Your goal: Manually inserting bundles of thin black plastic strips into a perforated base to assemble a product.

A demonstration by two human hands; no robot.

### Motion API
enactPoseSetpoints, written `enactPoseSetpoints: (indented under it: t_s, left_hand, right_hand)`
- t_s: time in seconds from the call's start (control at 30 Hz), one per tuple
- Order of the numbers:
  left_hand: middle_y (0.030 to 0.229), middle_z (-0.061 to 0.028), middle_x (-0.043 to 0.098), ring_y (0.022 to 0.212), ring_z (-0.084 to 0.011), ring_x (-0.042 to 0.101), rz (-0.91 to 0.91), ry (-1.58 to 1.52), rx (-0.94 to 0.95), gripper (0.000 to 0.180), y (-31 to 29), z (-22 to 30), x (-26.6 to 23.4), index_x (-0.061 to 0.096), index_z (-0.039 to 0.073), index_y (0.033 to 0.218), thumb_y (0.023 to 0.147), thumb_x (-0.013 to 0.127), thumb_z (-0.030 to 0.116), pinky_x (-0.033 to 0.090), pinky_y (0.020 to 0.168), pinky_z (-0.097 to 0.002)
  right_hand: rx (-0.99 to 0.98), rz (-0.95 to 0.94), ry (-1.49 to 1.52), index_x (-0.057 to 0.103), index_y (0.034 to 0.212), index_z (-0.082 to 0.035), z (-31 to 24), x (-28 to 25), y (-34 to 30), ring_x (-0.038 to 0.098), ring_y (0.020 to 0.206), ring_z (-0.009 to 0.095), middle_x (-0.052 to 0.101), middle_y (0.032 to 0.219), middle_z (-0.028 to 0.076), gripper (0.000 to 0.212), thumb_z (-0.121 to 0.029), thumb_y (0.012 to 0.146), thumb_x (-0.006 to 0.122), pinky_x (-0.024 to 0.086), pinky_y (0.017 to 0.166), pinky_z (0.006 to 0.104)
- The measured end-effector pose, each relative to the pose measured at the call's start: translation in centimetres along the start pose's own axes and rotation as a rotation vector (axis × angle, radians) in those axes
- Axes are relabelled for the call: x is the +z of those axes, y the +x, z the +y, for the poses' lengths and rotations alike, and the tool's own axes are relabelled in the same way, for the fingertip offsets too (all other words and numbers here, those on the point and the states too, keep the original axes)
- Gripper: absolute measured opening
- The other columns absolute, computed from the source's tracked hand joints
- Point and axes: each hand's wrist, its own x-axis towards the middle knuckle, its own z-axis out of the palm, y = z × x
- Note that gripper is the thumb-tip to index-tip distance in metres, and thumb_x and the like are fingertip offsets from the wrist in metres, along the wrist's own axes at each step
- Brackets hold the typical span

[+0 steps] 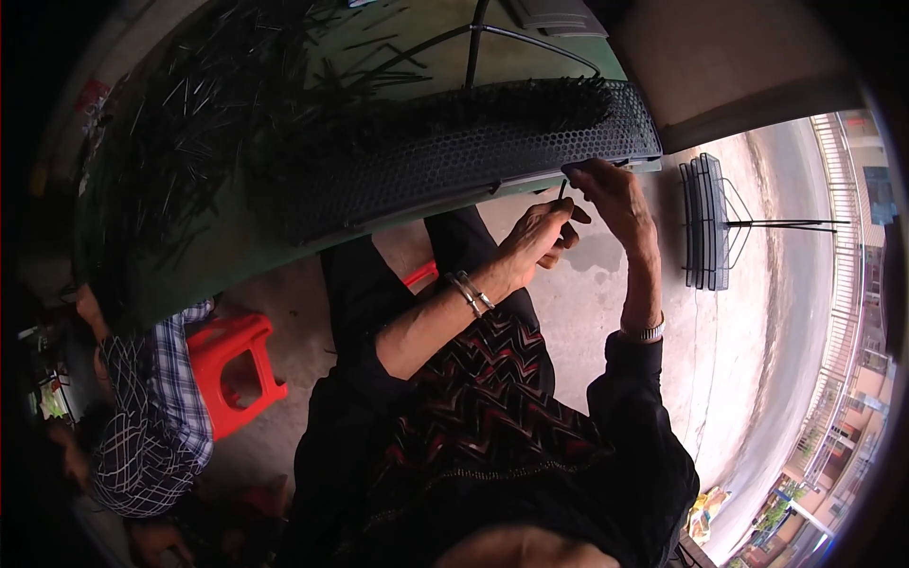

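Observation:
My left hand (542, 237) is closed, with a thin black strip (562, 189) standing up between thumb and fingers. Just above and to its right, my right hand (614, 204) bends its fingers together at the near edge of a dark mesh panel (492, 151). What those fingertips hold is too small and dark to tell. The panel is long and curved and lies along the table's near edge. A bushy row of short black pieces (530, 106) runs along it, and a bent black metal rod frame (473, 47) rises behind.
Loose black strips (208, 123) lie heaped across the left of the green table (189, 275). A red plastic stool (227, 417) and a person in a checked sleeve (182, 379) are at left. On the floor at right stand several stacked mesh racks (705, 222) with rods.

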Motion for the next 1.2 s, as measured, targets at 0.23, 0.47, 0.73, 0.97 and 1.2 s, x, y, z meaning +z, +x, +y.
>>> enactPoseSetpoints:
  t_s: [0.23, 0.47, 0.73, 0.97, 1.2]
  left_hand:
    - [0.076, -0.0009, 0.055, 0.052, -0.0044, 0.034, 0.134, 0.01, 0.027, 0.025, 0.2, -0.3, 1.2, 0.059, 0.008, 0.104, 0.094, 0.053, 0.03, 0.025, 0.045, -0.0204]
    - [0.087, -0.0046, 0.062, 0.062, -0.0071, 0.047, 0.101, -0.015, -0.019, 0.027, -0.2, -1.1, 0.0, 0.062, 0.009, 0.111, 0.094, 0.056, 0.028, 0.037, 0.051, -0.0207]
    - [0.084, -0.0034, 0.063, 0.061, -0.0058, 0.048, 0.093, -0.017, -0.016, 0.028, -0.8, -1.0, -0.3, 0.064, 0.007, 0.109, 0.095, 0.055, 0.029, 0.036, 0.051, -0.02]
    - [0.083, -0.0034, 0.063, 0.061, -0.0055, 0.049, 0.078, -0.042, 0.0, 0.027, -1.3, -1.5, -0.8, 0.065, 0.007, 0.108, 0.095, 0.056, 0.029, 0.036, 0.052, -0.0197]
    - [0.082, -0.002, 0.063, 0.062, -0.0041, 0.049, 0.081, -0.001, 0.09, 0.028, -2.5, -1.1, -0.8, 0.067, 0.008, 0.107, 0.095, 0.055, 0.031, 0.036, 0.051, -0.0187]
  right_hand:
    - [0.04, 0.186, 0.057, 0.062, 0.091, 0.002, -0.8, -1.5, -0.2, 0.061, 0.064, 0.012, 0.067, 0.078, 0.009, 0.014, -0.012, 0.091, 0.058, 0.047, 0.06, 0.0261]
    - [-0.107, 0.794, -0.153, 0.062, 0.099, -0.004, 0.3, -2.7, 3.4, 0.068, 0.068, 0.013, 0.069, 0.082, 0.008, 0.017, -0.016, 0.096, 0.051, 0.048, 0.058, 0.0269]
    - [-0.169, 0.706, -0.337, 0.063, 0.095, -0.005, 2.8, -1.6, 5.0, 0.066, 0.065, 0.017, 0.065, 0.078, 0.01, 0.017, -0.018, 0.093, 0.054, 0.048, 0.06, 0.0305]
    - [-0.29, 0.709, -0.423, 0.068, 0.098, -0.008, 2.4, -1.5, 5.1, 0.059, 0.067, 0.019, 0.06, 0.077, 0.008, 0.017, -0.017, 0.09, 0.057, 0.045, 0.062, 0.03]
    - [-0.248, 0.584, -0.406, 0.069, 0.1, -0.009, 2.5, -2.8, 4.9, 0.058, 0.069, 0.019, 0.06, 0.078, 0.008, 0.017, -0.015, 0.09, 0.056, 0.045, 0.063, 0.0309]
